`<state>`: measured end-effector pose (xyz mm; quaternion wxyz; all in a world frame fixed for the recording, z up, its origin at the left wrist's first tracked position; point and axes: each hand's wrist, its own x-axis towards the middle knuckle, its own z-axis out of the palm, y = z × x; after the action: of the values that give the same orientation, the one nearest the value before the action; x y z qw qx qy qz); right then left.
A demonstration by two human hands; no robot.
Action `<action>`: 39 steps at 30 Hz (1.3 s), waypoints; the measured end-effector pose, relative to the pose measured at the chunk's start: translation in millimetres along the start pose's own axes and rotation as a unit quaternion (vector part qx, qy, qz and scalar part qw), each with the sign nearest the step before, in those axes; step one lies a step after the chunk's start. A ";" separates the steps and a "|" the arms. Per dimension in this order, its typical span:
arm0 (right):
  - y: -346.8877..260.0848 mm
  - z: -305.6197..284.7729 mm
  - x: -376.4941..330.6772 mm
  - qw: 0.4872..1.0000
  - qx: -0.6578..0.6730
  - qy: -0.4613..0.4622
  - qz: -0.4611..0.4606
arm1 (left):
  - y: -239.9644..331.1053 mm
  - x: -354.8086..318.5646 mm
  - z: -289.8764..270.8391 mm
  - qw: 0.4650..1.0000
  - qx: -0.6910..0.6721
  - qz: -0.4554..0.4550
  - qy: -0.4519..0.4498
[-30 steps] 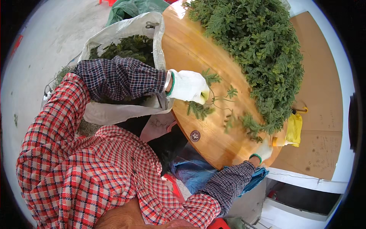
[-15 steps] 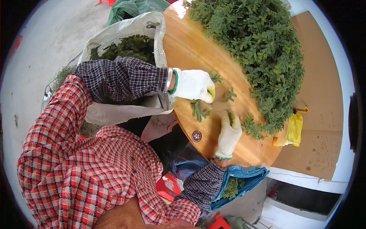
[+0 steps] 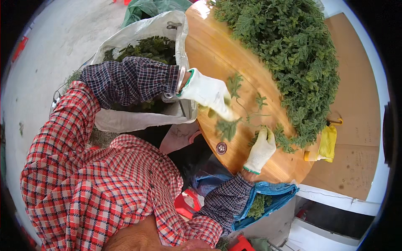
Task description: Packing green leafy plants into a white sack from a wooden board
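"Handling what, right now?"

"One branching green sprig [image 3: 235, 85]. It lies on the wooden desk [image 3: 217, 50], between and just beyond my two gloved hands, left of the big leafy heap [image 3: 293, 62]."

"How does your grip stand?"

"My left hand [image 3: 209, 94] is over the near-left fronds, fingers curled but smeared by motion, so I can't tell whether they clamp anything. My right hand [image 3: 260, 149] has thumb and fingers bunched by the sprig's other end; the glove hides the contact, so I can't swear to a hold there either."

"How far along are you?"

"Partway through this one piece, I'd judge: its shoots are fanned out, yet both my hands are at it. The heap is large, but whether it counts as finished or waiting, I can't say."

"And what's left?"

"This sprig, at least. Darker greenery [image 3: 157, 46] sits in the white bag [image 3: 134, 119] beneath my left forearm, and more leaves [image 3: 257, 205] show in the blue bag [image 3: 278, 203] beside my right sleeve. Nothing here tells me which lot is done, so I can't give you a count."
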<state>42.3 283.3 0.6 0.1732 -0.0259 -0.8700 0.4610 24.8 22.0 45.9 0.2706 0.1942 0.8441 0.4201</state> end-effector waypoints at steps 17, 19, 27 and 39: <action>6.4 4.2 -5.5 0.999 0.007 0.019 -0.030 | -7.7 5.1 62.0 0.966 0.163 0.188 0.067; 8.8 -1.1 -6.9 0.999 -0.008 0.013 -0.029 | -7.1 0.5 61.1 0.967 0.150 0.189 0.079; 13.8 1.3 -4.1 0.999 -0.033 0.026 -0.003 | 10.4 -5.6 74.9 0.937 0.253 0.230 0.074; 15.9 -5.2 -9.1 0.997 -0.011 0.057 -0.048 | 19.4 -1.4 19.6 0.993 0.098 0.070 -0.002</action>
<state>50.8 294.7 -12.2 0.2440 -0.0124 -0.8640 0.4402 40.0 44.1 52.3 0.2216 0.2788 0.8653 0.3527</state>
